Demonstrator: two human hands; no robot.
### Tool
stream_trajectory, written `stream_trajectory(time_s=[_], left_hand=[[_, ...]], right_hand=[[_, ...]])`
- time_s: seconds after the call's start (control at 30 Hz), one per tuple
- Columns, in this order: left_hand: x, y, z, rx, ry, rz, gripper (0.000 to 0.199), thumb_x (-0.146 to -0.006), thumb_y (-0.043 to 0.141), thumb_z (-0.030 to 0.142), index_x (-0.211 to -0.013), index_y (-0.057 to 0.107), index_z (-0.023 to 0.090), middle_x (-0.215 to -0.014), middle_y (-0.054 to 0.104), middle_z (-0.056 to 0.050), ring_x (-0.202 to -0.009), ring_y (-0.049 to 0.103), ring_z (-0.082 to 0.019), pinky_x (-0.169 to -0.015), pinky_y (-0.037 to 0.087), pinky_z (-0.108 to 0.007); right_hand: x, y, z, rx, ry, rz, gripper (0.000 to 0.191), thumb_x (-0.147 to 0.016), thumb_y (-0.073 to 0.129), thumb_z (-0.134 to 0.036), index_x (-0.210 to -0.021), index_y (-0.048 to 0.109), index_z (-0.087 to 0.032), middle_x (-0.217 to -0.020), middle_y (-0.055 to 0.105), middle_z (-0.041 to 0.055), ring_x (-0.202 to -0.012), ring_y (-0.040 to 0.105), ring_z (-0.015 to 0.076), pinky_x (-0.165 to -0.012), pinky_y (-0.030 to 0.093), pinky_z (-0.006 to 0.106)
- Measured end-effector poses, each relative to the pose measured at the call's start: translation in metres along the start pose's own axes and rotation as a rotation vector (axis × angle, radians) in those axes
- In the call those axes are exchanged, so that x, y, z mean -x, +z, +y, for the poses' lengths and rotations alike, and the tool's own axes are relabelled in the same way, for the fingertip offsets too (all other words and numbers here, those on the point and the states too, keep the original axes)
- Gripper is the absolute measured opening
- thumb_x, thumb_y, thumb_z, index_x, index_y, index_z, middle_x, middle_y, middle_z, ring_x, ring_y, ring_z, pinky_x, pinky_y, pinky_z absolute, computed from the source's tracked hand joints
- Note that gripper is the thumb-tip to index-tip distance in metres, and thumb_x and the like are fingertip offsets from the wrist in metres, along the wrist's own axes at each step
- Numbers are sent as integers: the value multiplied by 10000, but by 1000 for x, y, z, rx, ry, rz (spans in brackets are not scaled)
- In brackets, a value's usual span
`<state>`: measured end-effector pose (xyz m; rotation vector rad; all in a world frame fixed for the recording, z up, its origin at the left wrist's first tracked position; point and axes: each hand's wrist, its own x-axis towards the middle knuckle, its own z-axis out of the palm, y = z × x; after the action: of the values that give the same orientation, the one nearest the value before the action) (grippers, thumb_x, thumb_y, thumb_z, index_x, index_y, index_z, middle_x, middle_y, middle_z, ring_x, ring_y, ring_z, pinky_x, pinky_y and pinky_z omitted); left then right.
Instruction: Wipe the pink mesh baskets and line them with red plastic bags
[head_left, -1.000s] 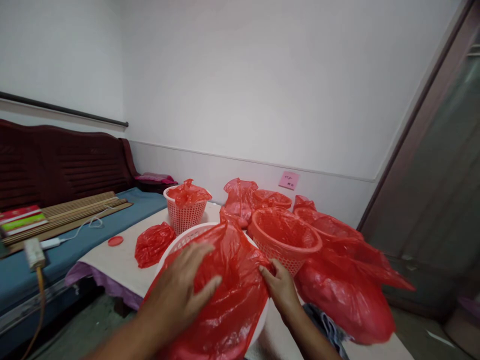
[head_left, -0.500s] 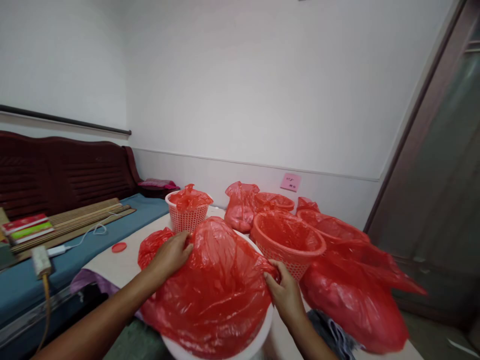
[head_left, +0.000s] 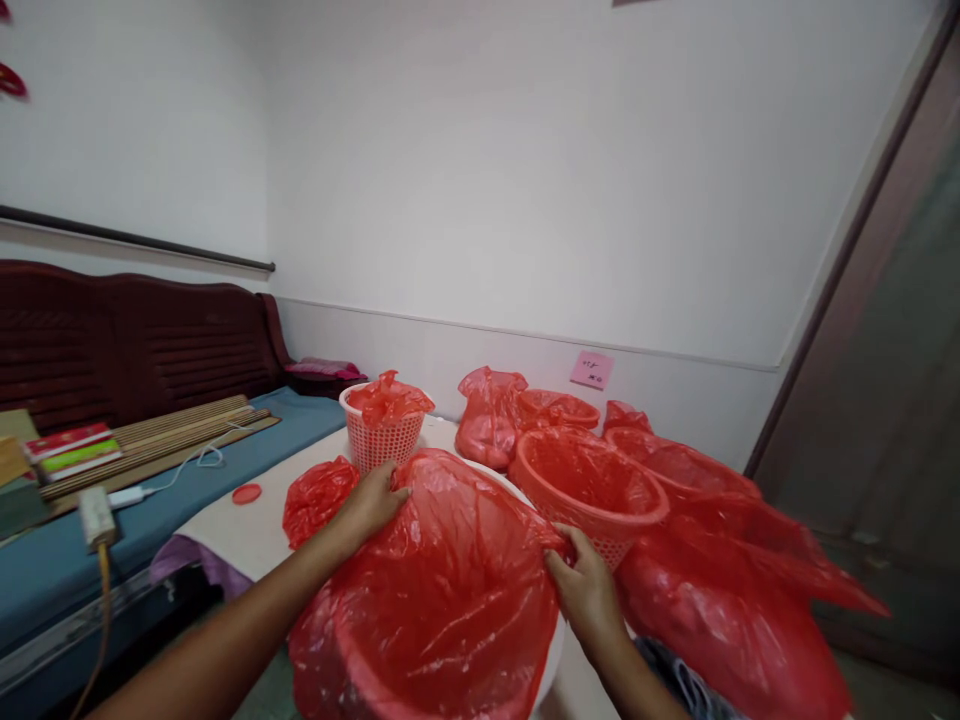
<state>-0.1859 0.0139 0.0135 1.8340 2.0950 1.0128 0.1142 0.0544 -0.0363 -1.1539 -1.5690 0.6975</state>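
Note:
A thin red plastic bag (head_left: 457, 590) is spread open over a white basket (head_left: 553, 665), whose rim shows on the right and at the back. My left hand (head_left: 375, 505) has its fingers closed on the bag's far left edge. On the right side, my right hand (head_left: 581, 570) pinches the bag's edge between thumb and fingers, close to the white rim. The bag's mouth gapes between both hands, and its near side hangs outward over the rim. A crumpled red bag (head_left: 321, 498) lies just left of my left forearm.
Behind stand a white basket (head_left: 384, 440) with a red bag, a pink basket (head_left: 585, 480) lined in red, and an upright filled bag (head_left: 491, 420). Bulky red bags (head_left: 739, 590) crowd the right. A red lid (head_left: 246, 494) lies on the table (head_left: 262, 530); a wooden bench (head_left: 150, 340) stands left.
The bag's mouth has opened wider, and its near edge has come down over the front of the basket. Both hands keep their hold. The view has shifted slightly.

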Motion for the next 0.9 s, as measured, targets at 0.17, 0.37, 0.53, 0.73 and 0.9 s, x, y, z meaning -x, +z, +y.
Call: stream_trajectory(time_s=[0.17, 0.37, 0.53, 0.73, 0.9], left_hand=[[-6, -16, -2, -60, -28, 37, 382, -870, 512, 535, -910, 593, 164, -822, 623, -14, -751, 597, -163, -723, 477, -356], [-13, -8, -17, -126, -79, 32, 313, -899, 512, 449, -943, 612, 156, -931, 641, -41, -880, 609, -186, -816, 483, -408], [-16, -4, -31, -134, -112, 8, 313, -903, 513, 442, -977, 614, 155, -967, 645, -47, -880, 616, -182, -813, 495, -408], [-7, -1, -32, -119, -82, -70, 328, -914, 490, 448, -902, 627, 150, -885, 662, -33, -838, 628, -173, -810, 491, -399], [9, -1, -26, -139, -83, -38, 353, -917, 464, 473, -952, 618, 157, -935, 661, -49, -869, 621, -183, -827, 473, -403]], right_hand=[[-10, -3, 3, -42, 1, -42, 336, -643, 584, -355, -922, 648, -178, -913, 733, 81, -858, 666, 265, -816, 498, 381], [-10, -2, 1, -73, -8, -47, 326, -685, 576, -406, -908, 635, -176, -886, 730, 82, -842, 663, 258, -804, 499, 377], [-9, -3, 5, -63, -16, -57, 332, -702, 599, -436, -908, 623, -178, -899, 716, 87, -840, 653, 263, -796, 493, 383], [-16, -13, -1, -19, -55, -137, 290, -735, 590, -427, -897, 636, -191, -867, 695, 51, -821, 632, 237, -772, 476, 346], [-31, -20, -15, 72, -76, -199, 341, -774, 554, -513, -666, 616, -196, -697, 614, 12, -713, 555, 194, -656, 414, 296]])
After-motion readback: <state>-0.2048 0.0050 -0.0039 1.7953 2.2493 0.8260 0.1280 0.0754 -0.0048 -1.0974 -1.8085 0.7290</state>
